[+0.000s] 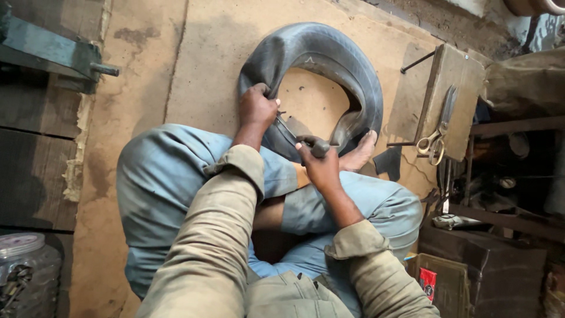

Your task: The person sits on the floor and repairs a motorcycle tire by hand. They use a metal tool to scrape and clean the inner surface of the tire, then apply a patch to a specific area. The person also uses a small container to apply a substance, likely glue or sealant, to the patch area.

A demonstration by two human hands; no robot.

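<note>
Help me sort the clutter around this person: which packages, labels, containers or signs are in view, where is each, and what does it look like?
Small red packet: lower right, against an olive-brown flat board by the person's knee; rectangular, red with small light marks.
Clear plastic jar: bottom left corner; round, see-through, pale lid, dark metal bits inside.
No signs or screens show.

We saw open floor [147,70] left of the black inner tube [329,59], reaching to the floor's left edge, where a metal bracket [53,53] jutted in. The small wooden board [447,100], carrying scissors [435,138], crowded the tube's right side. Our crossed legs [176,176] and bare foot [359,153] blocked the near side; the tube's centre stayed open.
</note>
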